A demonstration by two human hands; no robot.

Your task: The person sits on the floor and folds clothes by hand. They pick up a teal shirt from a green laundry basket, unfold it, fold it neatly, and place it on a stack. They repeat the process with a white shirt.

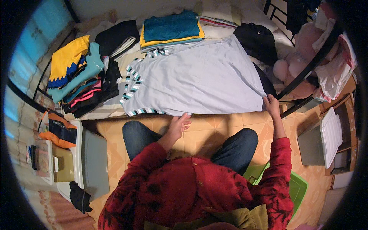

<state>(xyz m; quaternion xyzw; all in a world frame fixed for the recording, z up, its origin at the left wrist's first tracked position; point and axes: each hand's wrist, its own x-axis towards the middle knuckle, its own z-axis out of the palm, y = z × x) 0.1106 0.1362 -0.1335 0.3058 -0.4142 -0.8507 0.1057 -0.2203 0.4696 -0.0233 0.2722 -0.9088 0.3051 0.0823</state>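
Note:
A pale lavender sleeveless dress [199,80] with striped trim at its neck and armholes lies spread across the bed. Its neck end points left, and its hem runs along the right. At the hem's near corner, my right hand [271,105] is closed with fingers and thumb pinching the fabric. My left hand [178,128] rests at the middle of the dress's near edge. Its fingers are spread, with the tips touching the cloth. Behind the dress stands a folded stack with a teal garment [172,26] on top and yellow beneath it.
Folded clothes [82,76] are piled at the bed's left, near a dark folded stack [117,36]. A black garment [256,43] and pink plush toys [295,67] lie right, by the black bed frame [312,61]. Storage bins [94,161] [318,140] and a green container [299,191] stand on the floor.

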